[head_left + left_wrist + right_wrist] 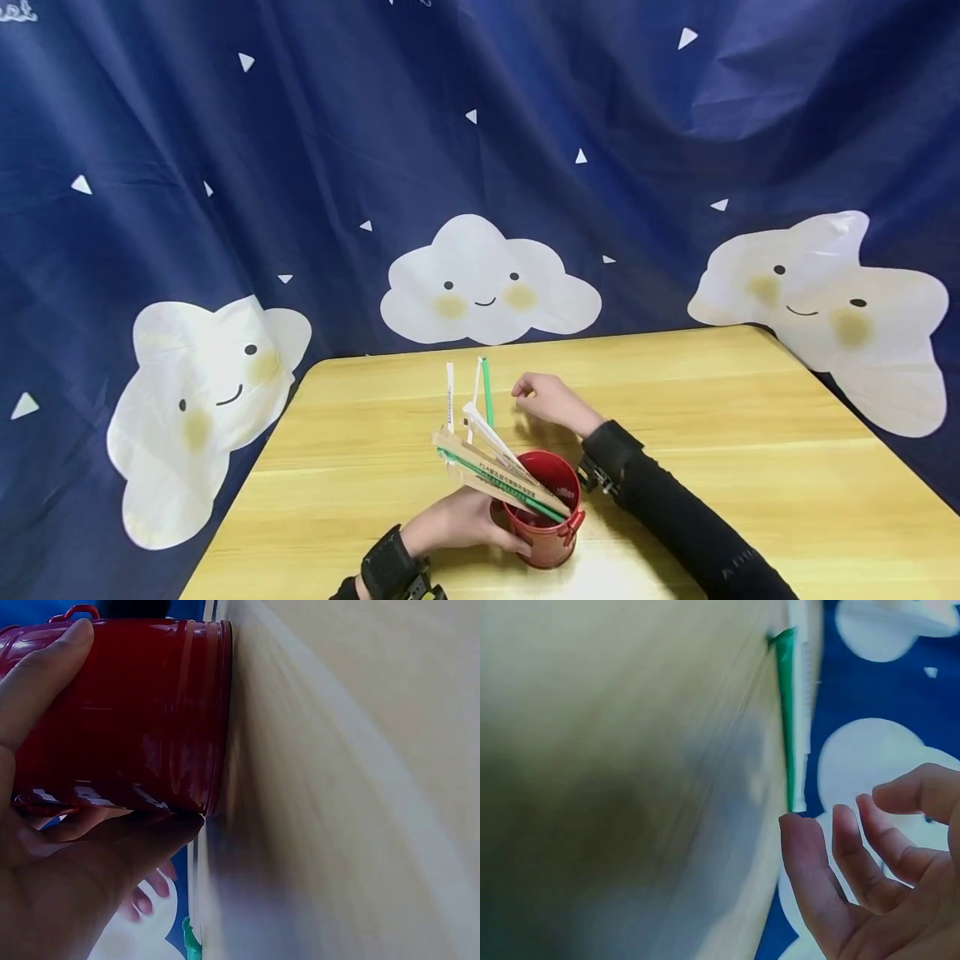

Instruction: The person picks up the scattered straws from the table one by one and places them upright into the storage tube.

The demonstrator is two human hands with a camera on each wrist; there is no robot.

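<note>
A small red metal bucket point(546, 552) stands upright near the front of the table. My left hand point(463, 521) grips its side, with the thumb across the front and fingers around the far side point(105, 712). Several wrapped straws point(510, 483) in brown, white and green lean out of the bucket toward the left. Beyond it, a green wrapped straw point(487, 392) and white wrapped straws point(450, 396) lie on the tabletop. My right hand point(553, 402) hovers just right of the green straw, fingers loosely bent and nothing between them, as the right wrist view also shows.
The pale wooden table point(337, 467) has its far edge against a dark blue curtain point(360, 150) printed with white clouds and triangles. A handle lug point(574, 523) sticks out on the bucket's right side.
</note>
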